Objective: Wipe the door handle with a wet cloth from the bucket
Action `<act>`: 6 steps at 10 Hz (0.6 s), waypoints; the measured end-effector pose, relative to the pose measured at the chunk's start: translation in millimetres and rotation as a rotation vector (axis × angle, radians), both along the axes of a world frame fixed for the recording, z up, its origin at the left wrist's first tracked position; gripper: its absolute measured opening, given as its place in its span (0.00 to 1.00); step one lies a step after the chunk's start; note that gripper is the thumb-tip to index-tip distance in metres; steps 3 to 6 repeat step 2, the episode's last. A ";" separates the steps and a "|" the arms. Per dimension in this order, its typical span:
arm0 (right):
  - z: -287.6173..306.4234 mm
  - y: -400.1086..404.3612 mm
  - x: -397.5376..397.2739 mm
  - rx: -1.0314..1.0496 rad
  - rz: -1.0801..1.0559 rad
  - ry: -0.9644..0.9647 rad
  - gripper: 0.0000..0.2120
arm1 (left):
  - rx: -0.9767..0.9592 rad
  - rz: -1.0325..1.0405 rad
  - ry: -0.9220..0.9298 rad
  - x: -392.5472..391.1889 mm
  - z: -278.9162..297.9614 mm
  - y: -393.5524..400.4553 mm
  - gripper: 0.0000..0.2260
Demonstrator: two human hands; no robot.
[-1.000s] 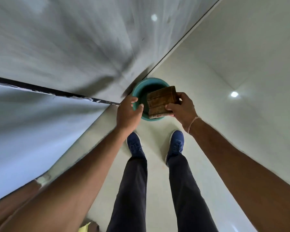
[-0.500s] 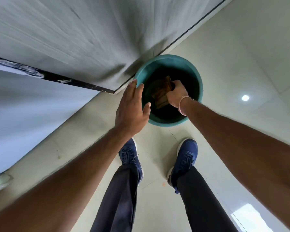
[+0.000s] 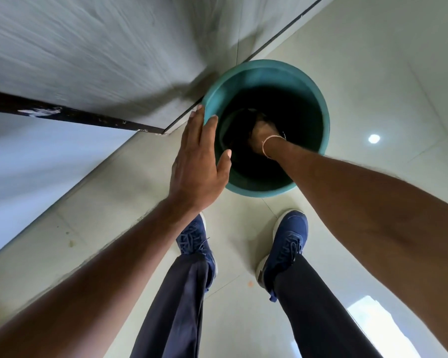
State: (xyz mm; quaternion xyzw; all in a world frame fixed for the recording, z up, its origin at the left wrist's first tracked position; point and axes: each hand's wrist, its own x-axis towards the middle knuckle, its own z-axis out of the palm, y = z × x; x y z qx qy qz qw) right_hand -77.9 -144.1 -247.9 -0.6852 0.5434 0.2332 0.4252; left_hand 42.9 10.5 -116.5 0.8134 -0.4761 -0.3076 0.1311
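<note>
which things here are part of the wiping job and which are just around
Part of the job: teal bucket; right hand plunged deep inside it; left hand open at its rim. The cloth cannot be made out.

Just around: blue shoes; tiled floor; grey wall.

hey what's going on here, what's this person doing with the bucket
A person stands over a round teal plastic bucket on the pale tiled floor. The right hand is plunged deep inside; the cloth cannot be made out in the dark interior. The left hand is open, fingers at the bucket's rim.
</note>
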 end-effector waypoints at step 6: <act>44.2 0.7 -3.4 -0.129 0.066 0.030 0.28 | -0.011 0.035 0.040 0.8 3.6 -2.1 0.31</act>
